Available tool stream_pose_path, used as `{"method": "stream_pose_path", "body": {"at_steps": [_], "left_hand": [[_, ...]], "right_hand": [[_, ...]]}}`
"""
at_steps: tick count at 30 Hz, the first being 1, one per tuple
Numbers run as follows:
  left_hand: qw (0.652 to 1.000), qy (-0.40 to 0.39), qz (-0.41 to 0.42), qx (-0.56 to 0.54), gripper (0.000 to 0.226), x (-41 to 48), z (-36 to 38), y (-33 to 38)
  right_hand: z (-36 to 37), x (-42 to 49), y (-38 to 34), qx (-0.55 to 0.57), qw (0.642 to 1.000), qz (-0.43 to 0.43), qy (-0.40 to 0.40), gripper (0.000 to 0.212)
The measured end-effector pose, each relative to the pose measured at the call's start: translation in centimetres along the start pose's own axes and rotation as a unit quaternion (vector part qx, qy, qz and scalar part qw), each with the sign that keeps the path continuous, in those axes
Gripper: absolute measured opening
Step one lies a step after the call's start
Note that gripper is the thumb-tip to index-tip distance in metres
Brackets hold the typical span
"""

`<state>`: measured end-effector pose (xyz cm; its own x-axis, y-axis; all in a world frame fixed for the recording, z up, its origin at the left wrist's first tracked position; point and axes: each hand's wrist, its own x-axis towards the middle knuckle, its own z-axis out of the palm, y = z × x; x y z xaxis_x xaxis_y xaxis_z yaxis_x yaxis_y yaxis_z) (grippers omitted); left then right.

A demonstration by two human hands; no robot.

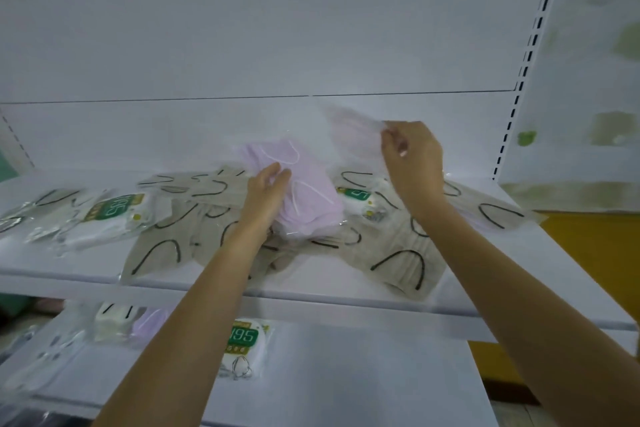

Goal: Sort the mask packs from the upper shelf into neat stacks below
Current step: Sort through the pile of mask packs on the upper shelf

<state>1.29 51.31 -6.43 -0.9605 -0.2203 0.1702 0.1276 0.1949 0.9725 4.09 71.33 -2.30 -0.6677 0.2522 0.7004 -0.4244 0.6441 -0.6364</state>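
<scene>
Right hand (412,156) pinches raised pack (353,135); left hand (266,191) rests open on lilac pack (311,198) amid beige packs (401,253).

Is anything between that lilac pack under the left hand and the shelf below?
Only the upper shelf's front edge: the lilac pack, touched by the left hand, must come out over it. The lower shelf has bare space on its right.

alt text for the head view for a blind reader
The right hand pinches a lifted pink pack above the upper shelf; left hand touches a second pink pack lying on scattered beige packs. A few packs lie on the lower shelf.
</scene>
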Motion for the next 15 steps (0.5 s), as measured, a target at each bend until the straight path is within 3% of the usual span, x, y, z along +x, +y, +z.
{"method": "stream_pose_path", "body": {"at_steps": [3,5,6,8,10,12,15], "left_hand": [[0.998,-0.025,-0.021,-0.062,0.041,-0.3,0.6,0.8],[0.999,-0.034,-0.001,-0.040,0.037,-0.7,0.7,0.9],[0.999,-0.035,0.025,-0.015,0.037,-1.0,0.5,0.8],[0.996,-0.031,0.079,0.015,0.041,-2.0,-0.3,0.6],[0.995,-0.018,0.100,-0.008,0.052,-2.8,-1.7,0.5],[0.993,-0.020,0.112,-0.039,0.069,-4.0,-3.3,0.5],[0.993,-0.001,0.081,-0.088,0.096,-6.0,-5.1,0.9]], "right_hand": [[2.1,-3.2,-1.4,-0.028,0.980,-0.111,-0.162,0.024],[3.7,-5.7,-1.1,-0.093,0.936,-0.218,-0.261,0.033],[4.1,-6.6,-1.0,-0.109,0.919,-0.230,-0.302,0.043],[4.1,-7.2,-1.1,-0.079,0.918,-0.226,-0.317,0.056],[3.7,-6.8,-1.4,-0.022,0.948,-0.196,-0.251,0.054],[2.9,-6.0,-2.1,0.017,0.973,-0.114,-0.199,0.056],[2.9,-5.6,-3.8,0.140,0.943,0.014,-0.301,0.064]]}}
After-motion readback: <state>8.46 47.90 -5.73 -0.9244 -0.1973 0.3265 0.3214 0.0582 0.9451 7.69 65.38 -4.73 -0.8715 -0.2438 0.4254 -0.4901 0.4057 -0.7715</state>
